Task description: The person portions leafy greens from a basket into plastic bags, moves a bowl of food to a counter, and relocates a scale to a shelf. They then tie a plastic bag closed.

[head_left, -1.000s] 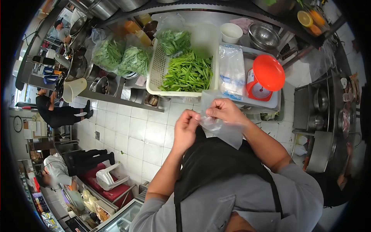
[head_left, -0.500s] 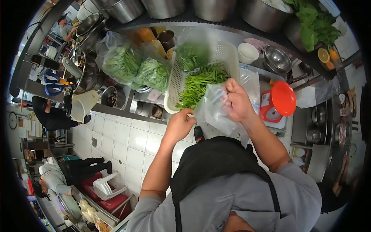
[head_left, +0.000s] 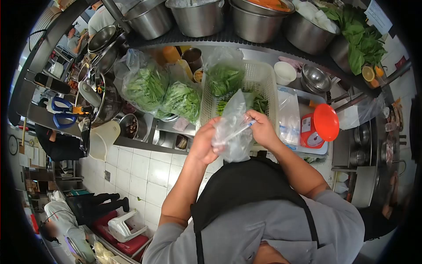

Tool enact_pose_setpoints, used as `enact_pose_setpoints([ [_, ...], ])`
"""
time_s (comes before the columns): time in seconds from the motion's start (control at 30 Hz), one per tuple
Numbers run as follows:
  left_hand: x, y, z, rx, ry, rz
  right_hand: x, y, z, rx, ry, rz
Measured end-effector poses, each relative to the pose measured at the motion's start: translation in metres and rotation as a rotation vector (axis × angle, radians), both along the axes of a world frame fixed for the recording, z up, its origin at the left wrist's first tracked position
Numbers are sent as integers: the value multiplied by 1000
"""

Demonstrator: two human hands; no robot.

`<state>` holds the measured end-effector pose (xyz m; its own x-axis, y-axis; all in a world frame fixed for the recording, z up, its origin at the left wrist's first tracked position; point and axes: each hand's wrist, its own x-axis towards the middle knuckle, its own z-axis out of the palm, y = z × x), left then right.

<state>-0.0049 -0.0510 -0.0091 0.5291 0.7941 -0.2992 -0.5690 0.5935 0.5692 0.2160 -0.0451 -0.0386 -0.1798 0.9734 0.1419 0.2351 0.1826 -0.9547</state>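
Between my two hands hangs a clear plastic bag [head_left: 236, 138], crumpled, with no contents that I can make out. My left hand [head_left: 205, 140] is closed on its left side. My right hand [head_left: 262, 128] pinches the bag's right edge, where a thin bluish line shows. Just beyond sits a white perforated basket [head_left: 276, 94], holding cut green vegetables [head_left: 259, 102] partly covered by the bag. In the basket's far left corner lies a filled bag of greens [head_left: 223, 78].
Two bags of leafy greens [head_left: 147, 88] stand left of the basket. To its right are a stack of plastic bags [head_left: 288, 116], a red scale [head_left: 314, 127], a white bowl [head_left: 285, 72] and metal bowls [head_left: 315, 78]. Steel pots [head_left: 193, 20] line the shelf above. Another person [head_left: 66, 215] stands lower left.
My right hand has come down and inward, and my left hand has turned and closed further on the plastic bag. The bag now hangs in front of the greens. The view has tilted up slightly.
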Motion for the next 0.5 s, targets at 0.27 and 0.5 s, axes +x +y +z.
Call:
enact_pose_setpoints([
  [0.27,-16,-4,-57,484,652,-245,15,15,9,-604,1134,-124],
  [0.5,-38,6,-66,-97,-680,4,43,-4,-20,-983,1284,166],
])
